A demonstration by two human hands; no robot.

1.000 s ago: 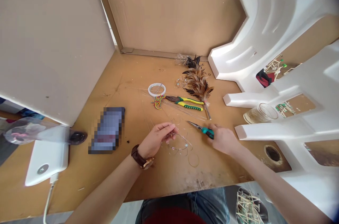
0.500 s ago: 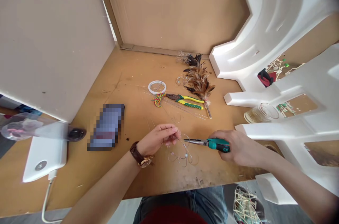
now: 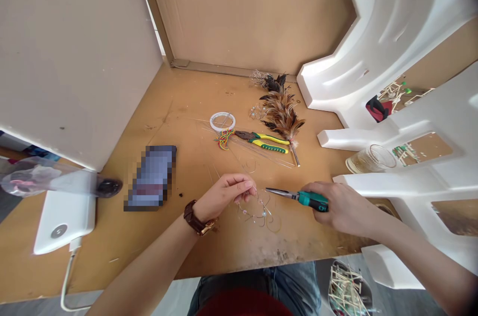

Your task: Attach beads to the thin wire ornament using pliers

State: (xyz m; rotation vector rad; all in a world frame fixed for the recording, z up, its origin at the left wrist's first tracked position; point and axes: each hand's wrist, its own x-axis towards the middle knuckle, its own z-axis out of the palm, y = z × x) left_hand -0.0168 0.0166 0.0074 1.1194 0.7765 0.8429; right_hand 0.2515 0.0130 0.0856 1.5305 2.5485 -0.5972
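My left hand [image 3: 224, 196], with a brown watch on the wrist, pinches a thin bent wire piece with small beads [image 3: 257, 210] just above the brown table [image 3: 186, 107]. My right hand [image 3: 341, 205] is closed round the teal handle of needle-nose pliers [image 3: 298, 196]. Their closed tip points left toward the wire, a short gap away from my left fingers.
Yellow-green pliers [image 3: 266, 141], coloured wires [image 3: 223, 140], a white tape ring [image 3: 222, 121] and a brown feather bundle [image 3: 282, 114] lie further back. A phone [image 3: 152, 176] and a white power bank [image 3: 63, 219] sit at the left. White foam packing [image 3: 392, 52] and a glass [image 3: 369, 158] stand at the right.
My right hand picked the teal pliers up off the table, turned them to point left and brought them beside the wire. My left hand kept hold of the wire, lifting it slightly.
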